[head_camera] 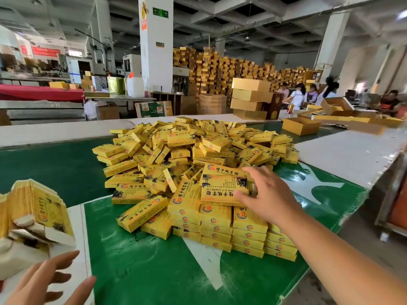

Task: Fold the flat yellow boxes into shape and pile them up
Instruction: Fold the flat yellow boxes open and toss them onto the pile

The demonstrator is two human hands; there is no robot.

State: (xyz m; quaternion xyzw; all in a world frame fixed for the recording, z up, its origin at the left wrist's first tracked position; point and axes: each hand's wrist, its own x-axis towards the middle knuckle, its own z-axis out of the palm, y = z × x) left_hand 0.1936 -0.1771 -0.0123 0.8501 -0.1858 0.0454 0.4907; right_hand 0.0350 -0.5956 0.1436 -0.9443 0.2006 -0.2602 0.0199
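Note:
A big heap of folded yellow boxes (191,155) covers the middle of the green table (136,267). At its near edge several boxes lie in neat stacked rows (237,236). My right hand (271,194) reaches over these rows and holds a folded yellow box (222,186) by its right end, thumb under and fingers over it, on top of the stack. A thick bundle of flat yellow boxes (37,208) stands on edge at the left. My left hand (50,282) hovers just below that bundle, fingers spread and empty.
A white board (352,155) lies along the table's right side, where the table edge drops off. Larger gold cartons (251,97) are stacked at the back, with an open carton (300,125) beside them. Several people work at the far right. A white pillar (156,45) stands behind.

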